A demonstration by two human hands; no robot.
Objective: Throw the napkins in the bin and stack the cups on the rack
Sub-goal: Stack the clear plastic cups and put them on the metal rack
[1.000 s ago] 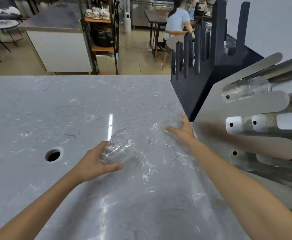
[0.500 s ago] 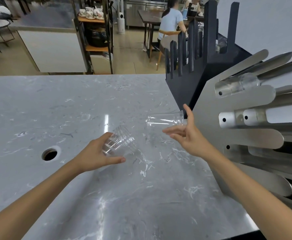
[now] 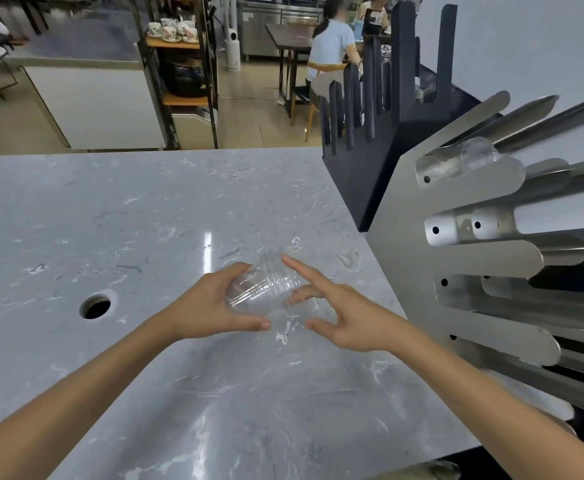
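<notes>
My left hand (image 3: 211,308) is shut around a nested stack of clear plastic cups (image 3: 261,287), held tilted just above the grey marble counter (image 3: 145,220). The stack's ribbed rim end points up and to the right. My right hand (image 3: 339,315) is at that rim end with its fingers spread, the index finger lying along the top of the stack; it grips nothing. The steel cup rack (image 3: 463,258) stands right of both hands. One clear cup (image 3: 478,155) lies in its top slot. No napkins are in view.
A round hole (image 3: 96,306) is cut in the counter, left of my left hand. A black slotted rack (image 3: 370,168) stands behind the steel one. Beyond the counter are shelves with crockery (image 3: 174,29) and a person seated at a table (image 3: 330,46).
My right hand lifted a clear cup from beside the rack and carried it left to the stack. That cup now sits with the stack, and my right hand has spread its fingers.
</notes>
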